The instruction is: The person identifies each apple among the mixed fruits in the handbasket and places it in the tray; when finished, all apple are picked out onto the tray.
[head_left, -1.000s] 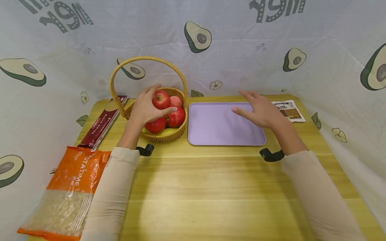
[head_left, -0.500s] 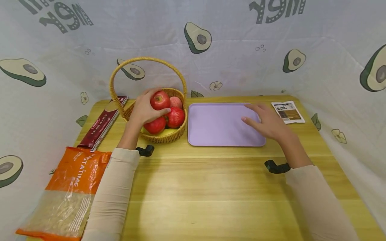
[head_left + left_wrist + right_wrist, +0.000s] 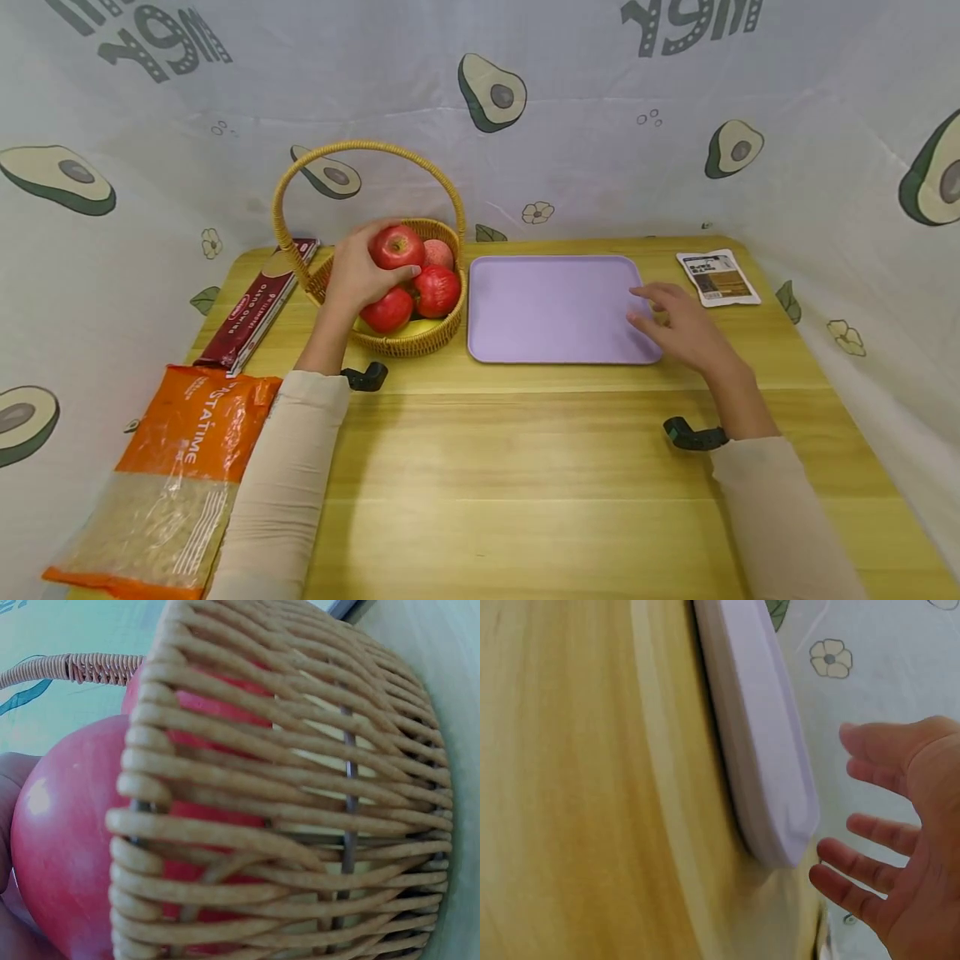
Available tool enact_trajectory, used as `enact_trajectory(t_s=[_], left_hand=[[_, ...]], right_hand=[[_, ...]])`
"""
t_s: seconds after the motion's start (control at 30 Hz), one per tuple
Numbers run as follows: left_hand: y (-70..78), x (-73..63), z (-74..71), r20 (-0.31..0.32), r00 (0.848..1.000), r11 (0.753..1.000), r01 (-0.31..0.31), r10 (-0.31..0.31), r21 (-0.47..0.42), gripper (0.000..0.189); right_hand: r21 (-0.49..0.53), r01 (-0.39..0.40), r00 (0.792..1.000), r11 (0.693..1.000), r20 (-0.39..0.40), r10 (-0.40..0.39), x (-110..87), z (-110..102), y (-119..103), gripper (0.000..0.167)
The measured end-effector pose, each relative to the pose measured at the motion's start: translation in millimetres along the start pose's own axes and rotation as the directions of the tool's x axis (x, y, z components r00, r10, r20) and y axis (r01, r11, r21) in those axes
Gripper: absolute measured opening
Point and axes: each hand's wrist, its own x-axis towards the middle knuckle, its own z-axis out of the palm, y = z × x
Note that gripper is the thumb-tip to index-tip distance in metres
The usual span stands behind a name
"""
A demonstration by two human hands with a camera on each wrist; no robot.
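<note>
In the head view, my left hand point(image 3: 354, 273) reaches into the wicker basket point(image 3: 423, 342) and grips a red apple point(image 3: 398, 245), thumb at its front and fingers behind. Two more red fruits, an apple point(image 3: 387, 311) and a streaked one point(image 3: 438, 292), sit beside it with a pinkish fruit point(image 3: 438, 253); something yellow point(image 3: 411, 330) lies underneath. The left wrist view is mostly basket weave point(image 3: 300, 802), with a shiny apple point(image 3: 67, 832) at the rim. My right hand point(image 3: 686, 329) hovers at the right end of the lilac tray point(image 3: 555, 308), fingers loosely bent, holding nothing.
Left of the basket lies a dark red spaghetti pack point(image 3: 258, 308). Nearer is an orange and clear PASTATIME bag point(image 3: 176, 475), beside my left sleeve. A small white packet point(image 3: 717, 277) lies right of the tray. A printed curtain point(image 3: 585, 150) hangs behind the wooden table point(image 3: 510, 467).
My left hand has closed around the apple, which has shifted slightly left. My right hand has drawn back to the right and toward me, from over the tray to its right end.
</note>
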Motion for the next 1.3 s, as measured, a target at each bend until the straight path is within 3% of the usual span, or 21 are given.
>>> enact_trajectory(t_s=[0.2, 0.47, 0.83, 1.3], left_hand=[[0.0, -2.8, 0.2, -0.040, 0.999, 1.000, -0.008, 0.008, -0.009, 0.077], [-2.0, -9.3, -1.9, -0.056, 0.998, 0.999, -0.005, 0.003, -0.045, 0.079], [6.6, -20.2, -8.3, -0.124, 0.992, 0.987, -0.036, 0.017, -0.154, 0.078], [16.6, -35.8, -3.0, -0.126, 0.991, 0.950, -0.080, 0.043, -0.303, 0.067]], right_hand=[[0.015, -0.038, 0.999, 0.999, -0.020, 0.038, -0.2, 9, 14, 0.052], [0.076, -0.131, 0.991, 0.988, 0.013, 0.131, -1.5, 16, 25, 0.055], [0.150, -0.094, 0.995, 0.984, -0.011, 0.097, -5.6, 24, 39, 0.059], [0.172, -0.061, 0.997, 0.983, -0.039, 0.069, -8.9, 29, 40, 0.048]])
